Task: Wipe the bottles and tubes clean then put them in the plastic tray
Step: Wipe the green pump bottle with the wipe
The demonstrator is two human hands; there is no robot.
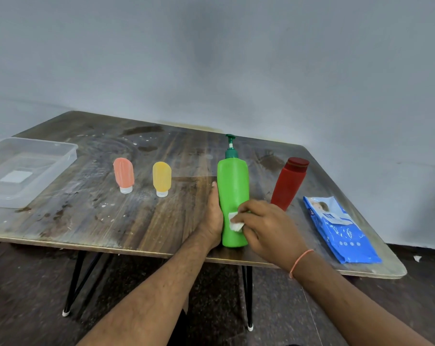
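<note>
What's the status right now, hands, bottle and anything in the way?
Left hand steadies the upright green plastic pump bottle. Right hand presses a white wipe on its lower front. Clear plastic tray holds no bottles. Nothing in the way.

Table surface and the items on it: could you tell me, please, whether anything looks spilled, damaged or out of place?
The table itself stands out: dark stains near its far edge and pale specks scattered across the wood. The green pump bottle, red bottle and both tubes stand upright; none looks damaged.
</note>
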